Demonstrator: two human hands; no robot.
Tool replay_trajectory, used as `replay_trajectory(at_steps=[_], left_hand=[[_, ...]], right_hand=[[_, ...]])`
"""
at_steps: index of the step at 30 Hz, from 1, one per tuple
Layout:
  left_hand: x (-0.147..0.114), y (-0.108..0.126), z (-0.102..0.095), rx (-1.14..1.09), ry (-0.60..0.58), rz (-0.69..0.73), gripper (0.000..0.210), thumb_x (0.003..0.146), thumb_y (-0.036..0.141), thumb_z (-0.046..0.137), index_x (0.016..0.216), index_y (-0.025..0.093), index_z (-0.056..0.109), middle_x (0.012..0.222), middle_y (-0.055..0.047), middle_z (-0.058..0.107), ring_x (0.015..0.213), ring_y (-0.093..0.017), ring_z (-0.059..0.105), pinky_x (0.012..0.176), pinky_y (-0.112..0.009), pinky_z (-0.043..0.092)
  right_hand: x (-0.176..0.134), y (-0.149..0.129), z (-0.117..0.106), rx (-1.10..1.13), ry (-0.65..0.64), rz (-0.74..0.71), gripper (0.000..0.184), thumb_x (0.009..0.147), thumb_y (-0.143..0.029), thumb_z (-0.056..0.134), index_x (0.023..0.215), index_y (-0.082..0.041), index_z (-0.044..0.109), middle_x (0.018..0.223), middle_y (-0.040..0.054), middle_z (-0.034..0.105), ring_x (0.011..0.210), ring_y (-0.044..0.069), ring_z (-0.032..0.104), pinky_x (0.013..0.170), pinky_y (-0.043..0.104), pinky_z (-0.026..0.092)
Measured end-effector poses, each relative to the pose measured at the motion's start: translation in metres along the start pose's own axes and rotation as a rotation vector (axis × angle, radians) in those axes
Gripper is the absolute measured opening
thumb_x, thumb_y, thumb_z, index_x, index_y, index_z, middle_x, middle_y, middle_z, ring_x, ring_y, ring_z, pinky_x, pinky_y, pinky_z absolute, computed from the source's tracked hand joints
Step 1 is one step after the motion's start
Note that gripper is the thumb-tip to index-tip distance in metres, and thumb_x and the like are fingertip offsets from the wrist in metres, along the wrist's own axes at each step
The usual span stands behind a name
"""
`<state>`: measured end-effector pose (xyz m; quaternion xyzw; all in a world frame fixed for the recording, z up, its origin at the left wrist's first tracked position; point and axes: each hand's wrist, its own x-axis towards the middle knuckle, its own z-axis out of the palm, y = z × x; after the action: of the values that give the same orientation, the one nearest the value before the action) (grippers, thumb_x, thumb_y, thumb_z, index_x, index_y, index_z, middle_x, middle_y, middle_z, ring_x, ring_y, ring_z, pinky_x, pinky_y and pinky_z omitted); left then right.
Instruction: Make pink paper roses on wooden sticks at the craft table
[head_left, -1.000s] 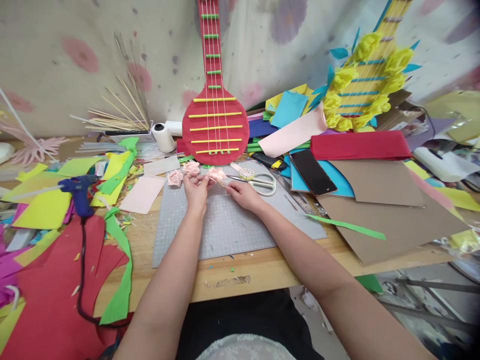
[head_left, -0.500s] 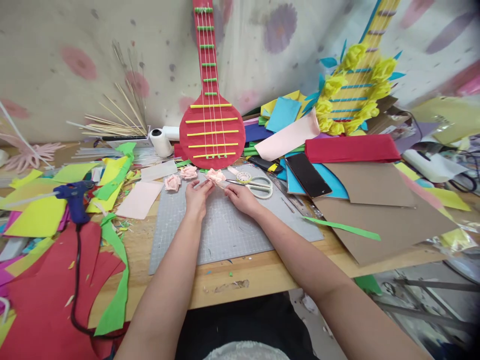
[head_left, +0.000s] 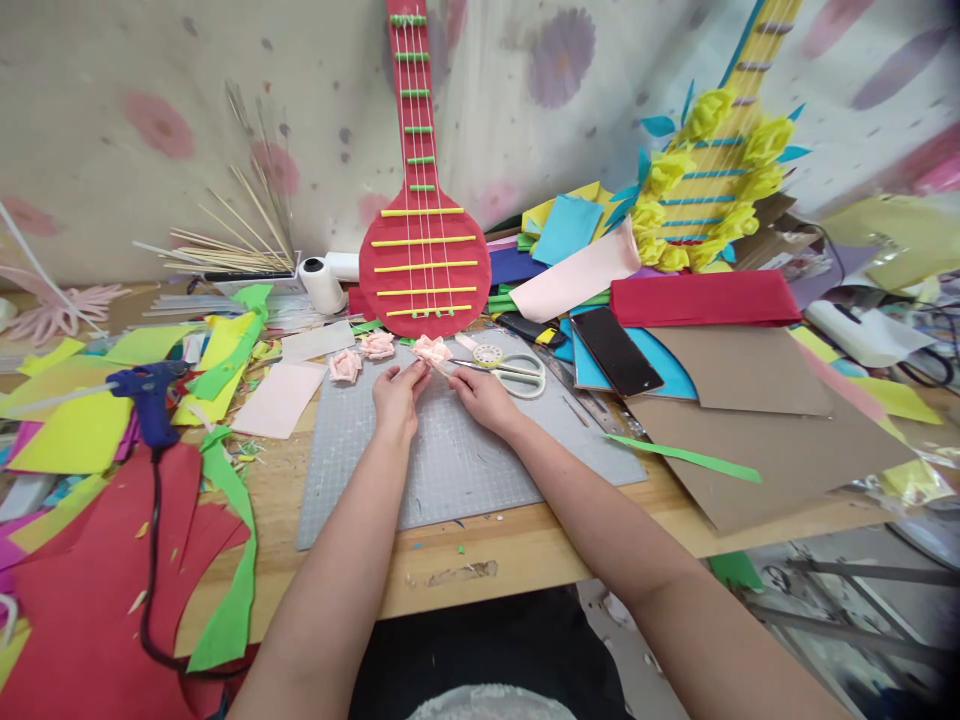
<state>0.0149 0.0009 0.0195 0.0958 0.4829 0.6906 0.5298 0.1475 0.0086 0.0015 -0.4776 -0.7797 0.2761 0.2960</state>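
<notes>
Your left hand [head_left: 395,400] and right hand [head_left: 484,395] pinch one ruffled pink flower [head_left: 431,349], each grip closed, over the flat gridded mat [head_left: 465,470]. Two layered, papery roses [head_left: 345,366] lie left, one pair of loop-handled scissors [head_left: 519,376] right.

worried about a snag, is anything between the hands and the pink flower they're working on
Nothing visible is: the left hand holds the pink flower and the right hand is at its lower end. The scissors lie just beyond the right hand, not between.
</notes>
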Motion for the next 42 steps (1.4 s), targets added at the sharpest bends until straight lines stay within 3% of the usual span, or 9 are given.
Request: replay_trajectory(at_steps=[7,16,22,34,39,42], left_hand=[[-0.001,0.001,0.001,0.081,0.074,0.066,0.041,0.065,-0.001,0.063,0.083,0.019,0.033,0.068,0.0,0.064,0.059,-0.012,0.064,0.069,-0.029,0.053],[0.004,-0.002,-0.002,0.069,0.05,0.102,0.05,0.062,0.001,0.066,0.081,0.022,0.025,0.067,0.002,0.064,0.054,-0.012,0.063,0.067,-0.03,0.053],[-0.001,-0.003,0.001,0.11,0.073,0.106,0.045,0.065,0.002,0.064,0.083,0.021,0.028,0.067,0.0,0.064,0.058,-0.014,0.065,0.065,-0.029,0.052],[0.0,-0.003,0.001,0.078,0.074,0.107,0.041,0.067,0.001,0.062,0.085,0.02,0.031,0.07,-0.001,0.064,0.064,-0.014,0.065,0.067,-0.029,0.053],[0.01,0.008,-0.007,0.048,0.109,0.12,0.037,0.067,0.001,0.061,0.083,0.02,0.034,0.068,0.001,0.063,0.067,-0.014,0.066,0.069,-0.029,0.053],[0.021,0.018,-0.014,0.052,0.068,0.147,0.03,0.066,0.001,0.062,0.079,0.018,0.04,0.069,0.001,0.063,0.07,-0.012,0.065,0.07,-0.027,0.053]], right_hand=[[0.001,0.0,0.001,-0.027,-0.02,-0.027,0.021,0.086,-0.027,0.041,0.074,-0.019,0.056,0.067,-0.0001,0.057,0.064,0.013,0.05,0.061,0.023,0.033],[0.003,-0.001,0.0,-0.068,-0.056,-0.034,0.021,0.087,-0.025,0.04,0.076,-0.019,0.057,0.069,0.0001,0.058,0.065,0.013,0.051,0.062,0.022,0.034],[0.002,-0.002,-0.003,-0.056,-0.076,-0.028,0.023,0.088,-0.026,0.039,0.078,-0.019,0.058,0.07,0.0004,0.059,0.066,0.013,0.052,0.064,0.023,0.035],[0.0,-0.001,-0.007,-0.038,0.046,0.013,0.014,0.079,-0.03,0.054,0.075,-0.017,0.057,0.063,-0.0014,0.057,0.057,0.01,0.048,0.057,0.022,0.031],[-0.004,0.002,-0.016,-0.097,0.027,0.004,0.009,0.076,-0.028,0.055,0.074,-0.018,0.056,0.066,-0.0008,0.058,0.059,0.011,0.048,0.057,0.022,0.03],[-0.008,0.006,-0.026,-0.134,0.057,0.024,0.009,0.075,-0.029,0.054,0.074,-0.02,0.056,0.068,-0.0005,0.059,0.061,0.012,0.049,0.058,0.023,0.03]])
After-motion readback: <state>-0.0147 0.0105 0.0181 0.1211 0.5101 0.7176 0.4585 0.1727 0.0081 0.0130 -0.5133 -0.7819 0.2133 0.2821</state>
